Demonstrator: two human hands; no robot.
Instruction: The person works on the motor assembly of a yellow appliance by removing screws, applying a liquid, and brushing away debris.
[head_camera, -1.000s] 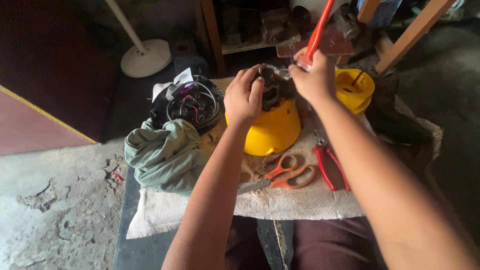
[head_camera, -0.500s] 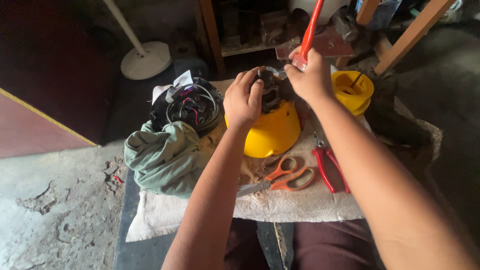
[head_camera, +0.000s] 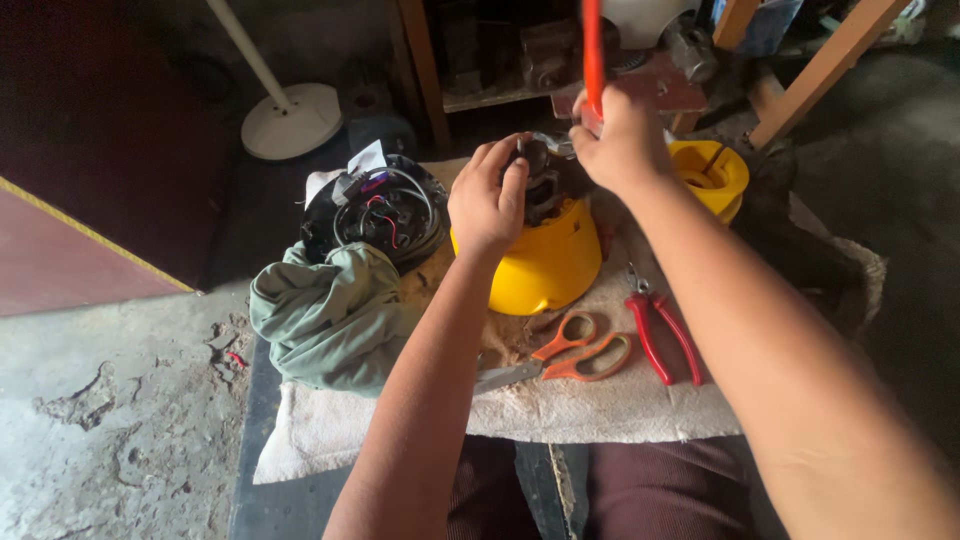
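The left hand (head_camera: 490, 200) rests on top of the dark metal motor part (head_camera: 545, 180), its fingers (head_camera: 515, 180) curled over the part's near left side and closed on it. The motor part sits in the mouth of the yellow housing (head_camera: 545, 262), which stands near the centre of the desk (head_camera: 600, 405) on a pale cloth.

The right hand (head_camera: 622, 140) is at 2 o'clock from the left hand, just beside the motor part's far right edge. Its fingers are wrapped fully around the red handle of a tool (head_camera: 592, 55), which stands nearly upright and runs out of the top of the frame. The tool's working tip is hidden behind the hand; whether it touches the motor part cannot be told.

Surrounding items, placed from the yellow housing:
- 9 o'clock: a black round assembly with coiled wires (head_camera: 385, 212), resting on a bunched green cloth (head_camera: 335, 315).
- 6 o'clock: orange-handled scissors (head_camera: 570, 355), lying flat and partly open.
- 4 o'clock: red-handled pliers (head_camera: 660, 335), lying flat just beside the scissors.
- 2 o'clock: a small yellow bowl-shaped part (head_camera: 715, 175), beyond the right forearm.
- 11 o'clock, on the floor: a white round stand base (head_camera: 290, 120).
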